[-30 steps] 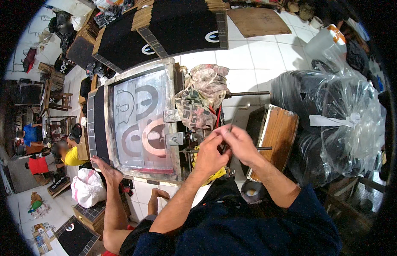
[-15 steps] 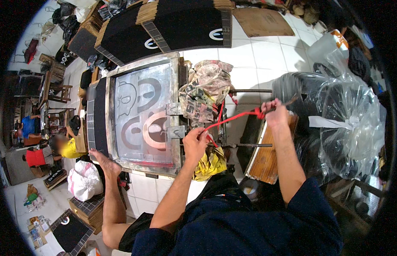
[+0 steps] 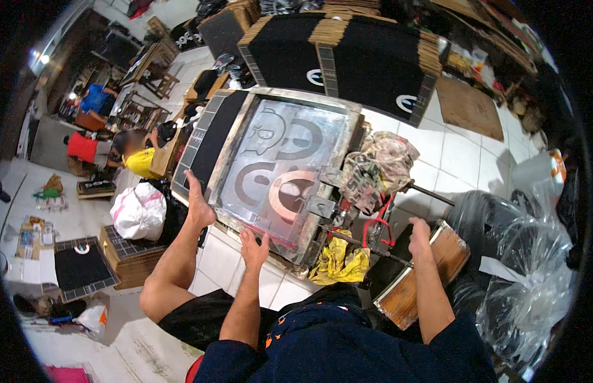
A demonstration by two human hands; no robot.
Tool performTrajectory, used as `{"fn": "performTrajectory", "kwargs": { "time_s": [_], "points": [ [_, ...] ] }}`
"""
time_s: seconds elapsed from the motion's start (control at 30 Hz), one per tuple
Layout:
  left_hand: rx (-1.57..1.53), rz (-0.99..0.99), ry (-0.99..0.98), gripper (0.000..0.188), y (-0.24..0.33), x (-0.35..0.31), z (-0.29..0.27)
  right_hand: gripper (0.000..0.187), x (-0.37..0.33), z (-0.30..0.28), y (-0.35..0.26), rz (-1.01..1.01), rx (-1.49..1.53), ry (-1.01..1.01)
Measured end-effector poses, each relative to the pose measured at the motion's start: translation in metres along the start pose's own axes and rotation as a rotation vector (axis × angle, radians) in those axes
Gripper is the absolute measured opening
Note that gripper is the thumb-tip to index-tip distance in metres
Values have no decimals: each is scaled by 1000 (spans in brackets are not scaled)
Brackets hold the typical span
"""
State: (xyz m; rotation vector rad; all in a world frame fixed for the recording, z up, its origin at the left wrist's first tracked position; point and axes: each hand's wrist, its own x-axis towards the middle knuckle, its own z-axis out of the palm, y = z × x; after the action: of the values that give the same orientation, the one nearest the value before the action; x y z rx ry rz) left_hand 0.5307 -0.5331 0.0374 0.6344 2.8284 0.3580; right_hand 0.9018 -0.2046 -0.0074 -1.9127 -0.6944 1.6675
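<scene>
A screen-printing frame with a grey-blue mesh and rounded eye-like designs lies before me, tilted in view. My left hand is at its near edge, fingers spread, with nothing in it. My right hand is off to the right, fingers stretched out and holding nothing visible, just over a wooden board with pale stained edges. Between the hands, a red cord hangs loosely near the metal rods. Metal clamps grip the frame's right side. A yellow cloth and a stained printed cloth lie beside them.
Stacked boards carrying black fabric stand at the back. Clear plastic sheeting bulges on the right. My bare foot rests at the frame's left. A white sack and a person in yellow are farther left.
Both hands have let go of the red cord, which was stretched between them. My left hand has moved to the frame's near edge, and my right hand has lowered toward the wooden board. The view has turned.
</scene>
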Motion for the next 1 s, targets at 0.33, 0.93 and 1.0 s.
{"fn": "performTrajectory", "kwargs": {
  "time_s": [0.33, 0.93, 1.0],
  "points": [
    [87, 106, -265, 133, -21, 9, -8, 36, -46, 76, -102, -912, 98, 49],
    [254, 377, -417, 97, -23, 28, -64, 17, -161, 107, -54, -799, 117, -8],
    [77, 581, -310, 62, -57, 40, -77, 17, -177, 128, -48, -886, 125, -44]
  ]
}}
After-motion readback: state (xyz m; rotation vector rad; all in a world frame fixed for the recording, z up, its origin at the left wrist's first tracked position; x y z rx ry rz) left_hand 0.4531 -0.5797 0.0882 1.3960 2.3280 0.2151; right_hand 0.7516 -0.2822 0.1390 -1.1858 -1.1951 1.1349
